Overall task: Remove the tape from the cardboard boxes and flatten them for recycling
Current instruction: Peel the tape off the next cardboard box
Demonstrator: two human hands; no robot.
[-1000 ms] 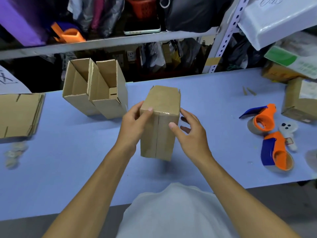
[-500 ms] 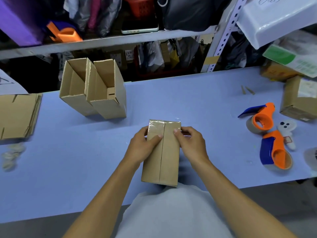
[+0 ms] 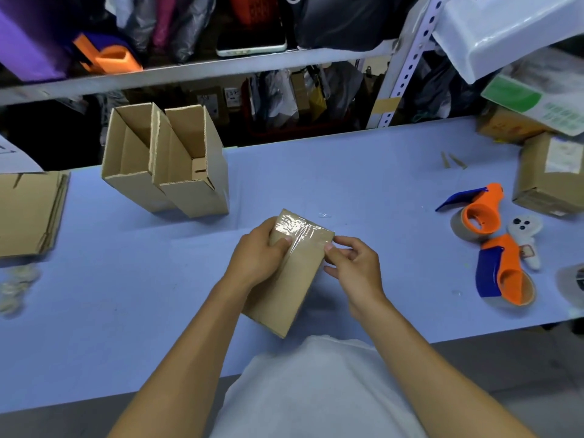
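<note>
Nearest, above the front edge of the blue bench (image 3: 363, 191), a person holds a small taped cardboard box (image 3: 286, 284) in both hands. The left hand (image 3: 256, 257) is wrapped round the box's upper left side, fingers curled behind and the thumb pressed across the front over the shiny clear tape (image 3: 295, 227). The right hand (image 3: 354, 267) sits at the upper right corner, fingers half curled, thumb and forefinger pinching at the tape's edge there — whether the tape has lifted I cannot tell. The box's long axis runs from low near the body up and away, leaning slightly right, with its taped end pointing toward the far side of the bench.

Out to the right lie two orange-and-blue tape dispensers (image 3: 493, 245), one just behind the other, with a small white figure (image 3: 524, 232) beside them. To the left, a stack of flattened cardboard (image 3: 28, 213) rests at the bench's edge. Farther back on the left stand two open boxes (image 3: 167, 165), side by side and touching, their open tops up. At the far right sits a closed carton (image 3: 550, 181) — behind everything, a cluttered metal shelf (image 3: 221, 69).
</note>
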